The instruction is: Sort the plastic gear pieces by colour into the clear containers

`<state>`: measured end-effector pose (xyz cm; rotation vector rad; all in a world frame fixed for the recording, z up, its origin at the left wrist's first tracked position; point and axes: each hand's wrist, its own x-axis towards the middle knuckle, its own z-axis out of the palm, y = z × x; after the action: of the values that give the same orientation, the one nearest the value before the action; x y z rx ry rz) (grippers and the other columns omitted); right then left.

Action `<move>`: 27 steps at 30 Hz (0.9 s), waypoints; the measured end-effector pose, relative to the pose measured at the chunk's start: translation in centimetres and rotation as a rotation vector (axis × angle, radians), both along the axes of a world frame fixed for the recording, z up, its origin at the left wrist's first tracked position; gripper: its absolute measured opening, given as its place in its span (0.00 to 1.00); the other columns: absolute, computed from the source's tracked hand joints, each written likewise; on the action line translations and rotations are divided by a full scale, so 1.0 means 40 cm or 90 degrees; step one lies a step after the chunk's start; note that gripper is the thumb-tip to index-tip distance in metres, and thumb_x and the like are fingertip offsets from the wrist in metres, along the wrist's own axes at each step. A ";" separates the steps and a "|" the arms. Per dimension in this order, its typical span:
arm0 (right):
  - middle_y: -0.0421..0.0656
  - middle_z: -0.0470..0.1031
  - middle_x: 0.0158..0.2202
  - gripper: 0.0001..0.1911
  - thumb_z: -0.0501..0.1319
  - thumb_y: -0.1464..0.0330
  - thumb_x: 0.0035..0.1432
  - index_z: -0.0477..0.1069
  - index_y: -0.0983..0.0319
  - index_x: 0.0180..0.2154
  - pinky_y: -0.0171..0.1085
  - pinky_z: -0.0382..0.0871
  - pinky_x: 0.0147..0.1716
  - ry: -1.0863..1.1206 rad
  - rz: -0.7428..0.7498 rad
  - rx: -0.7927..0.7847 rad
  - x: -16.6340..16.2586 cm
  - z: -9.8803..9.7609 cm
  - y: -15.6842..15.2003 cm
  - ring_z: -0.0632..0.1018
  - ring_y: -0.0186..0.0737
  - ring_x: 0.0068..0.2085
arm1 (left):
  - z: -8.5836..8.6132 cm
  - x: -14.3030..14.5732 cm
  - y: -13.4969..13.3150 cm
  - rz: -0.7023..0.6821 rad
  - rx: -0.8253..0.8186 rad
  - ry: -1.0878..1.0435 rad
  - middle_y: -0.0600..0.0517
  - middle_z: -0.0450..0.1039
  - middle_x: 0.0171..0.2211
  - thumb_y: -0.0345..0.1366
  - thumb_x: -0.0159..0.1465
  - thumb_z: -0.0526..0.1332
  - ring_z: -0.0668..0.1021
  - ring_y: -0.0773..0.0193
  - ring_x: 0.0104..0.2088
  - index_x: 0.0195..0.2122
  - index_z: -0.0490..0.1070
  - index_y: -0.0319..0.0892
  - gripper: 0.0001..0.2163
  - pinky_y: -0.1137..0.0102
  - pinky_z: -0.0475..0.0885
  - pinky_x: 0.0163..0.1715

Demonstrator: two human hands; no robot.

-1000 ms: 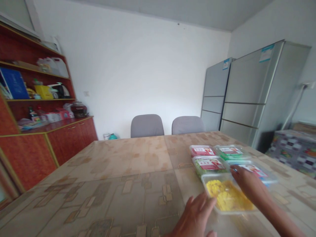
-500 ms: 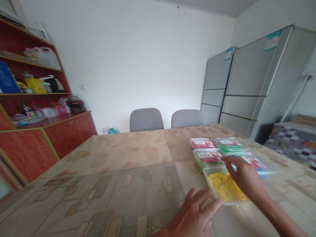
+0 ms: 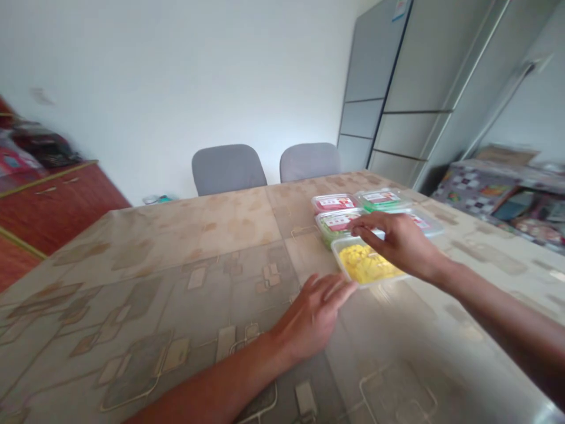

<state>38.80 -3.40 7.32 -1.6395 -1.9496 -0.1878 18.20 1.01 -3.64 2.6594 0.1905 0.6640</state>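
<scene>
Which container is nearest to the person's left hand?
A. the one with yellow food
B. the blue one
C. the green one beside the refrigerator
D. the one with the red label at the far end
A: the left hand lies on the table with its fingertips just short of the near corner of the yellow-food container; the other containers sit farther away.

Left hand (image 3: 312, 315) flat, fingers extended, right hand (image 3: 399, 242) reaching forward, fingers curled
</scene>
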 end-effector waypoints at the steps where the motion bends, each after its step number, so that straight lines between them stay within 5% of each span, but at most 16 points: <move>1: 0.42 0.82 0.35 0.12 0.55 0.70 0.62 0.77 0.60 0.38 0.34 0.68 0.26 -0.014 0.006 -0.015 0.003 0.011 -0.008 0.79 0.38 0.29 | -0.003 0.000 0.002 -0.002 0.000 -0.004 0.45 0.64 0.60 0.19 0.61 0.51 0.66 0.59 0.60 0.62 0.55 0.42 0.28 0.52 0.57 0.61; 7: 0.40 0.82 0.31 0.11 0.56 0.72 0.61 0.77 0.61 0.38 0.31 0.65 0.25 -0.022 0.018 -0.050 0.014 0.038 -0.062 0.77 0.34 0.27 | -0.012 0.001 0.008 -0.014 -0.001 -0.029 0.44 0.64 0.60 0.19 0.61 0.51 0.65 0.58 0.60 0.63 0.54 0.42 0.28 0.51 0.58 0.60; 15: 0.40 0.81 0.31 0.10 0.56 0.72 0.62 0.77 0.61 0.38 0.31 0.68 0.29 0.043 0.088 -0.119 -0.004 0.010 -0.067 0.80 0.35 0.30 | -0.009 -0.001 0.005 -0.008 -0.010 -0.019 0.45 0.63 0.60 0.18 0.60 0.51 0.66 0.57 0.59 0.63 0.53 0.43 0.30 0.51 0.59 0.60; 27: 0.41 0.80 0.34 0.10 0.54 0.69 0.65 0.75 0.57 0.41 0.33 0.75 0.33 0.162 0.114 -0.046 -0.110 -0.019 -0.089 0.80 0.38 0.36 | 0.015 0.004 -0.007 -0.007 -0.036 -0.028 0.47 0.66 0.58 0.20 0.62 0.50 0.68 0.59 0.58 0.61 0.56 0.44 0.26 0.56 0.61 0.59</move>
<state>34.39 -6.97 6.55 -1.4441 -1.9102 0.1566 18.37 0.74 -3.06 2.5873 0.1793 0.7015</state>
